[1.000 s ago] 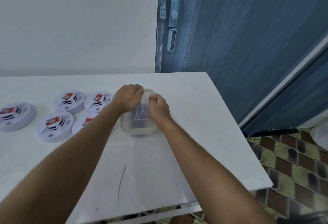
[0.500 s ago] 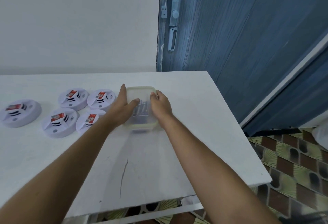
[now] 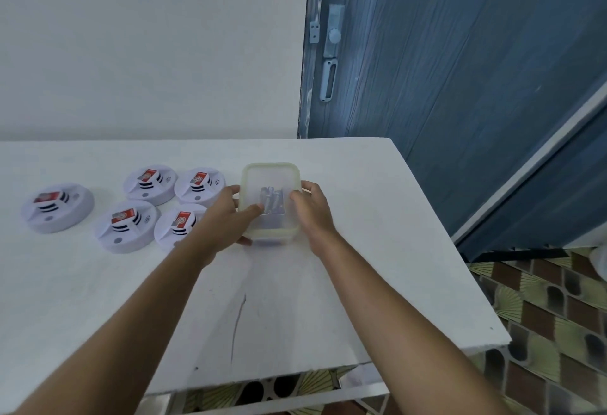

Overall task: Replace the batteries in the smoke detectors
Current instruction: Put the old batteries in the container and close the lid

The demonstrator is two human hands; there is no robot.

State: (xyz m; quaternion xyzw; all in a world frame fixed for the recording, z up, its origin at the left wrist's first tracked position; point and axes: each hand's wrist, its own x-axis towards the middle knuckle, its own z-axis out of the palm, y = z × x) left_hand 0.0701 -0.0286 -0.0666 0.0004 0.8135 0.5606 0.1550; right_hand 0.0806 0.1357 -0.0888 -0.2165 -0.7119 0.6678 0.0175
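Note:
A clear plastic container [image 3: 269,174] with a pale green rim and lid stands on the white table [image 3: 361,250], and several batteries [image 3: 272,202] show through it. My left hand [image 3: 226,217] grips its left side, thumb on the lid. My right hand [image 3: 312,207] holds its right side. Several white round smoke detectors with red-labelled batteries on top lie to the left: one far left [image 3: 57,207], two at the back [image 3: 149,184] [image 3: 199,186], two in front [image 3: 124,225] [image 3: 177,224], the last partly hidden by my left wrist.
A white wall runs behind the table. A blue door [image 3: 443,69] with a pale latch [image 3: 330,63] stands at the right. The table's right and front edges drop to a patterned tile floor [image 3: 542,316].
My left hand has slid from on top of the container down to its left side, uncovering the lid. The right hand stays at the right side.

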